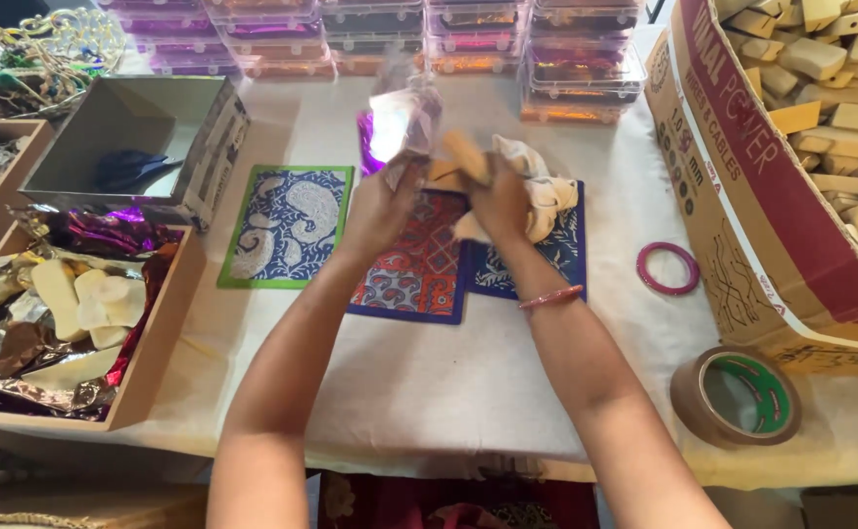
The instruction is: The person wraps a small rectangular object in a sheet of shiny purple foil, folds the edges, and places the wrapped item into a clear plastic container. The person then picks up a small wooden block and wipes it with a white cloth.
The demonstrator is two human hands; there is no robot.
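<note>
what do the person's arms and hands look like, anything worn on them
Both arms are bare, with no sleeves in view and no gloves. The right hand has a thin pink bangle around its wrist. The left hand and its wrist show nothing worn; rings cannot be made out.

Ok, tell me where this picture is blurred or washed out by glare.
Head view: the shiny purple wrapper in the left hand is smeared by motion and blown out white at its middle; the wooden block and pale cloth at the right hand are soft too. The tape roll and patterned mats stay sharp under even, soft light.
</note>
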